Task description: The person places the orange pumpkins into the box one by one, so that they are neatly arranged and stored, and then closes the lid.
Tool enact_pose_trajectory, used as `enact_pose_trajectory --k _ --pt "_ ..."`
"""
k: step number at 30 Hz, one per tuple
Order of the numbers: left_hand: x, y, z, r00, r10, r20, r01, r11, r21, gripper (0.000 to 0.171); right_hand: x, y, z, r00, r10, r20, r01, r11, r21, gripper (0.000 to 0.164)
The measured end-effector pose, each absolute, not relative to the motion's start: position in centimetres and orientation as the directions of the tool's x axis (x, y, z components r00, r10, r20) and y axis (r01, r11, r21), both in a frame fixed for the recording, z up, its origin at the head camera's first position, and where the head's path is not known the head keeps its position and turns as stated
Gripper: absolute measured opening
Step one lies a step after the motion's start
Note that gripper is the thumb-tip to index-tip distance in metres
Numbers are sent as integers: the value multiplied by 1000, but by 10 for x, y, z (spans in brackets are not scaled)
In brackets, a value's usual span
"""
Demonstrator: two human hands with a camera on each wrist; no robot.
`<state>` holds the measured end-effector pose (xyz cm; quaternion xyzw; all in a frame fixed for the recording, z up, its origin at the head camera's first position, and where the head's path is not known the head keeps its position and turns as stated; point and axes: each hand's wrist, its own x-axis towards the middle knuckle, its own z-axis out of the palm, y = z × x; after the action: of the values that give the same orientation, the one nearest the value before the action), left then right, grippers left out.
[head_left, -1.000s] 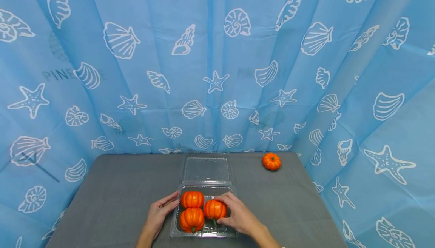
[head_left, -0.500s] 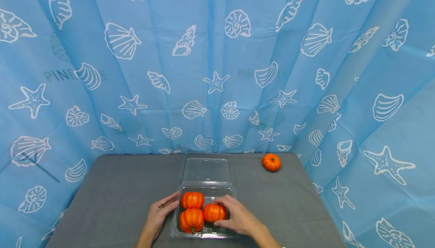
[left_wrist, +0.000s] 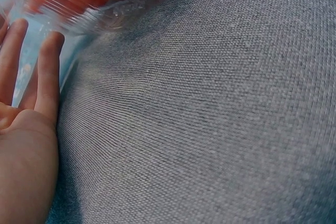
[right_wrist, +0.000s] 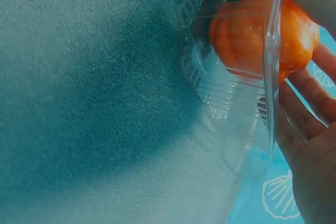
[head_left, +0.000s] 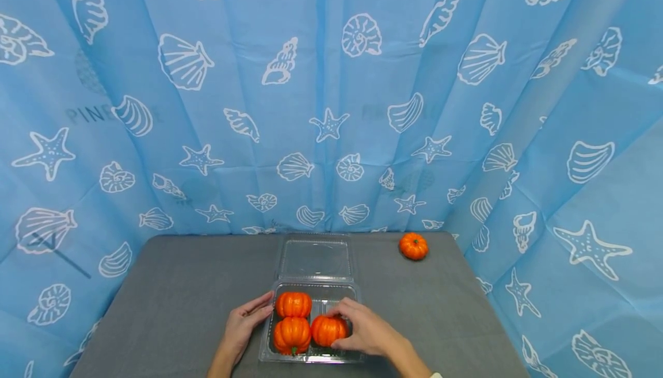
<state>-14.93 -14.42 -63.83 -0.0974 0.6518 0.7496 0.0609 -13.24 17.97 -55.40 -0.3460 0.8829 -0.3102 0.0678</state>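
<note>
A clear plastic clamshell box (head_left: 323, 356) sits on the table with its lid (head_left: 315, 258) folded back. In its left half are two small orange pumpkins, a far one (head_left: 293, 304) and a near one (head_left: 292, 335). My right hand (head_left: 369, 332) holds a third pumpkin (head_left: 328, 331) between thumb and fingers, in the box's right half close to the near one. The right wrist view shows that pumpkin (right_wrist: 244, 40) through the box wall, its green stem toward the near side. My left hand (head_left: 242, 327), fingers extended, touches the box's left edge; its fingers (left_wrist: 48, 72) look straight in the left wrist view.
Another orange pumpkin (head_left: 413, 246) lies at the far right of the grey cloth-covered table (head_left: 202, 274). A blue curtain (head_left: 321, 96) with white shell prints hangs behind and beside the table.
The pumpkin in my right hand has turned: its stem, seen at the front a second ago, is now out of sight in the head view. It sits slightly nearer me. My left hand stays put.
</note>
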Motion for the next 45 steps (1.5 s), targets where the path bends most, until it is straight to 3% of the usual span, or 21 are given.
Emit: enact_pose_trajectory --k 8,14,18,25,34,45 --pt "-148 -146 -640 -978 -42 -203 -197 -124 973 49 -135 180 -552 -767 -624 151 -591 595 -544 38" --pt "-150 -146 -639 -976 -33 -214 -209 -125 970 51 -138 182 -546 -826 -521 213 -554 685 -472 33" --pt "-150 -146 -638 -974 -31 -223 -217 -127 968 52 -139 185 -544 -860 -461 219 -509 738 -444 42" --pt "-149 -146 -639 -974 -30 -227 -221 -137 966 51 -141 191 -547 -859 -432 276 -508 791 -341 60" --pt "-150 -144 -638 -972 -32 -234 -228 -135 964 52 -152 199 -557 -915 -343 212 -390 887 -247 70" --pt "-149 -145 -639 -976 -25 -218 -212 -141 967 52 -167 214 -581 -908 -300 292 -371 900 -231 76"
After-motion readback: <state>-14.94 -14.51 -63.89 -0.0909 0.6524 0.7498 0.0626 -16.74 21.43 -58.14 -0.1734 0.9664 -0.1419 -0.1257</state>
